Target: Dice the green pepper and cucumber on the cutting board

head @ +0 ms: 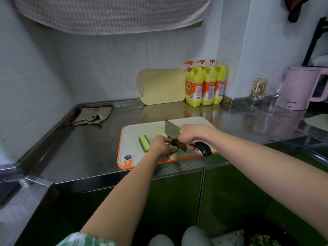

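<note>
Right hand (190,134): closed around the dark handle of a cleaver (174,134), knuckles up, above the near right part of the cutting board.
Cleaver: broad steel blade upright, edge down on the board, just beside the left hand's fingertips; the handle end pokes out past the board's near edge.
Left hand (162,147): fingers curled down, pinning a dark green cucumber piece (173,143) against the board, right at the blade.
Cucumber piece: mostly hidden by the two hands; only a short dark strip shows between them.
Cucumber half (144,142): lies loose on the board, cut face up, just left of the left hand and clear of the blade.
Green pepper: cannot tell where it is.
Cutting board (131,137): white with an orange rim and a hanging hole at its near left corner, flat on the tabletop near the front edge.
Tabletop (85,148): shiny steel, running into the corner of a tiled wall.
Cloth (92,115): crumpled, far left on the tabletop, well apart from the board.
Yellow board (161,87): leans upright on the back wall.
Soap bottles (205,86): three yellow pump bottles in a row, touching one another, just right of the yellow board.
Kettle (300,87): pink, far right, with glassware just beside it.
</note>
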### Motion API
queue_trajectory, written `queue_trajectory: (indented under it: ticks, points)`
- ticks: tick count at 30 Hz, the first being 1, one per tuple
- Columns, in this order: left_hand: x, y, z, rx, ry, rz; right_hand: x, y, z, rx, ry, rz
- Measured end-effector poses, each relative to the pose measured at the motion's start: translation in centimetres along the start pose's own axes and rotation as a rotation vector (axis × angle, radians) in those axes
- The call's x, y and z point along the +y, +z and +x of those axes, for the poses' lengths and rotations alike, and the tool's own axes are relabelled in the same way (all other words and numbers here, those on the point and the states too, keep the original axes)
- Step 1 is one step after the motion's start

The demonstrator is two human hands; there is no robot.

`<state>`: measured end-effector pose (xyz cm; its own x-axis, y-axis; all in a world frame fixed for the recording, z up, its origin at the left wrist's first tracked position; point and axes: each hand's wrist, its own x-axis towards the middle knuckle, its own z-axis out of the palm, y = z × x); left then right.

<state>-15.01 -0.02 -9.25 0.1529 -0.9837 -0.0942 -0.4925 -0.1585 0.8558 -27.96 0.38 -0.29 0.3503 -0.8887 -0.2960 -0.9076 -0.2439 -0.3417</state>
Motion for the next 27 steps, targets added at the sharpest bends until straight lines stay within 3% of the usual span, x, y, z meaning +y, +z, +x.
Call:
queue_trajectory:
  ticks: [6, 21, 27]
  points:
    - [-0.2, -0.1, 0.5, 0.018, 0.029, 0.059, 0.2, 2.2, 1.0, 0.070, -0.009, 0.004]
    - [-0.2, 0.2, 0.3, 0.051, -0.013, -0.032, 2.8, 2.1, 3.4, 0.279, -0.009, 0.291]
    - [-0.2, 1.0, 0.4, 0.169, -0.028, 0.068, 3.3, 0.0, 2.3, 0.177, -0.031, 0.283]
